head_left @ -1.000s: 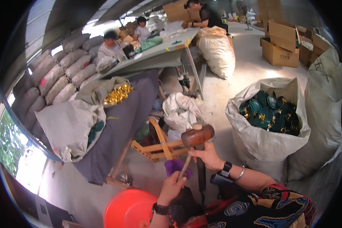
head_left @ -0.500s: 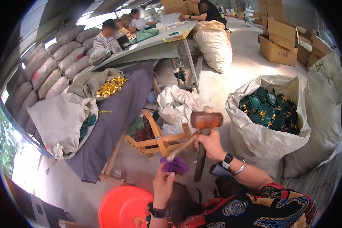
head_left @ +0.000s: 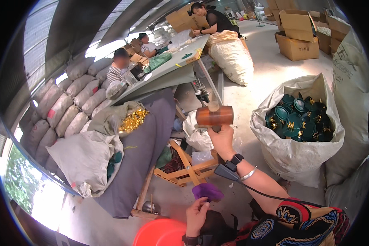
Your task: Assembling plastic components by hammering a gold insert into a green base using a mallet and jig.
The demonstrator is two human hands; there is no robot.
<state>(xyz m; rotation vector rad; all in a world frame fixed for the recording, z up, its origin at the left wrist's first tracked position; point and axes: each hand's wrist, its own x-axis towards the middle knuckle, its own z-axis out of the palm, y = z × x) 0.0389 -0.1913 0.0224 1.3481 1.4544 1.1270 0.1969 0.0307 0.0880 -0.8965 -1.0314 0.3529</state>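
My right hand [head_left: 223,143] is raised and wrapped round the handle of a mallet [head_left: 215,116]. The mallet has a reddish-brown barrel head with a pale knob on top. Its handle is mostly hidden by my fingers. Lower down, my left hand [head_left: 197,214] pinches the edge of a bright purple, petal-like piece [head_left: 208,192], which looks soft. A gap separates the mallet head from the purple piece. Below my left hand stands a red plastic basin [head_left: 160,235], cut off by the picture's edge.
A folding wooden stand [head_left: 188,168] is just beyond my hands. On the right stands a white woven sack [head_left: 289,162] with dark green discs and gold bits. To the left, dark cloth [head_left: 131,180] bears gold material [head_left: 134,119]. People work at a long table [head_left: 160,76] behind.
My right hand has lifted the mallet upward, away from the purple piece. The thin stick that reached from this hand to the purple piece no longer shows. The whole view has shifted.
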